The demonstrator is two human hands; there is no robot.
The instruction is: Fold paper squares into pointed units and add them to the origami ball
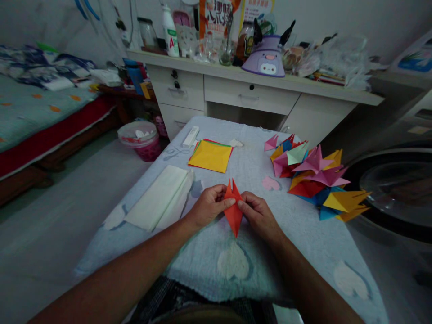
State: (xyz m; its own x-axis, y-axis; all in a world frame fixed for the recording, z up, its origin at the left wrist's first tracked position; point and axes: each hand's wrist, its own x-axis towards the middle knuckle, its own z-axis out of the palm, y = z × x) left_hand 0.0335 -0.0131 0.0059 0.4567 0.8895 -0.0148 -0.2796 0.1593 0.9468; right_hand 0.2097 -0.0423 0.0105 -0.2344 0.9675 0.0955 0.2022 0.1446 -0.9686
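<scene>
A folded orange origami paper (234, 218) stands between my two hands, a long diamond with two narrow points at its far end and one point toward me. My left hand (213, 202) pinches its left edge, thumb laid across the front. On the right edge, my right hand (257, 211) grips it with thumb and fingers. Beyond my hands lies a stack of square coloured paper (211, 155), yellow on top. To the right, a pile of folded origami pieces (313, 173) in pink, yellow, red and blue spreads over the cloth.
The table has a pale blue cloth (232, 270) with heart shapes. A folded white paper sheet (158, 198) and a small white box (191, 137) lie at left. Behind stands a white drawer desk (243, 92); a pink bin (145, 144) is on the floor, and a washing machine (398, 189) is at right.
</scene>
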